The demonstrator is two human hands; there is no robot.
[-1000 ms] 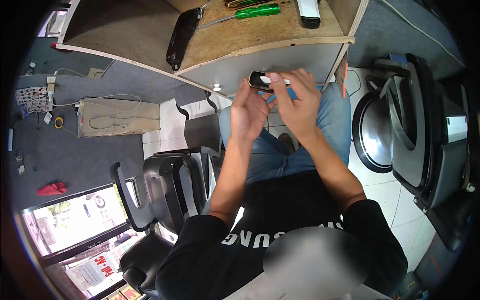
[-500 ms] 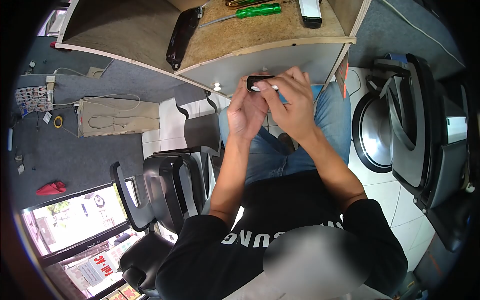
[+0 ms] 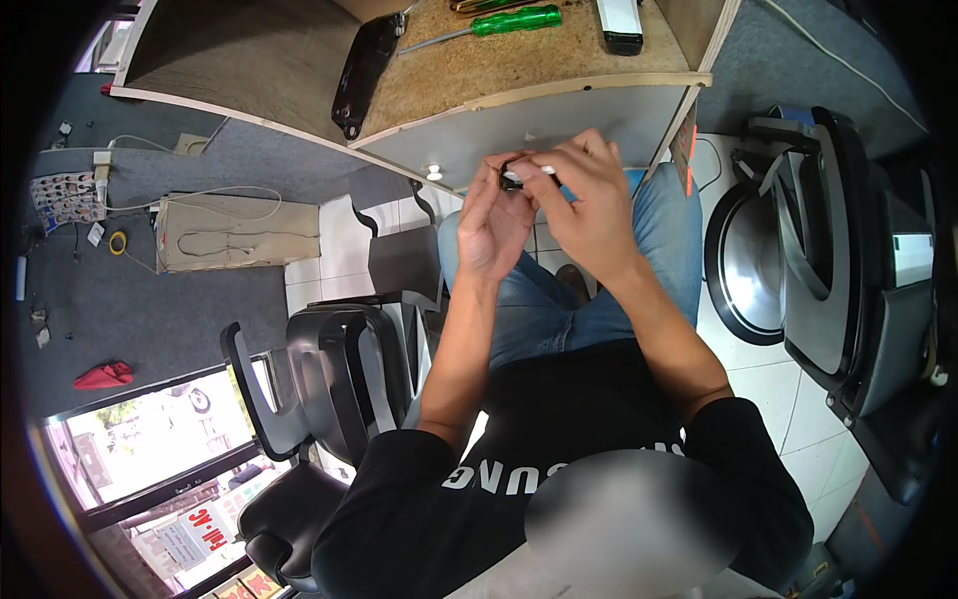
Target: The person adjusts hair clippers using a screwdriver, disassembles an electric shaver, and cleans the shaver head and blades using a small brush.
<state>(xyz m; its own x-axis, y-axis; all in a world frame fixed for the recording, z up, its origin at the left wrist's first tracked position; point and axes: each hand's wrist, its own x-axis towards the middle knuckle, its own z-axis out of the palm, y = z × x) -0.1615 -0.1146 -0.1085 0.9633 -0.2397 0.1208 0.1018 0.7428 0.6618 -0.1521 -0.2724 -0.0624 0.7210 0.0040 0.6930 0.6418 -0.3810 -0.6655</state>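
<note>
My left hand (image 3: 487, 230) is palm up, its fingers curled around a small black object (image 3: 508, 181) in front of my lap. My right hand (image 3: 589, 200) meets it from the right, thumb and fingers pinched together at the same object. A slim white piece (image 3: 548, 171) shows by the right thumb and fingertips. The fingers cover most of both, so their exact kind cannot be told. Just beyond my hands is the wooden cabinet's grey front (image 3: 589, 122).
On the cabinet shelf (image 3: 519, 75) lie a green-handled screwdriver (image 3: 516, 20), a long black case-like object (image 3: 369, 75) and a white-and-black device (image 3: 621, 27). Black chairs (image 3: 334, 384) stand left; a black seat-like frame with a round metal disc (image 3: 750, 265) stands right.
The black object has turned, and less of it shows between my hands. My right fingers have shifted slightly over it.
</note>
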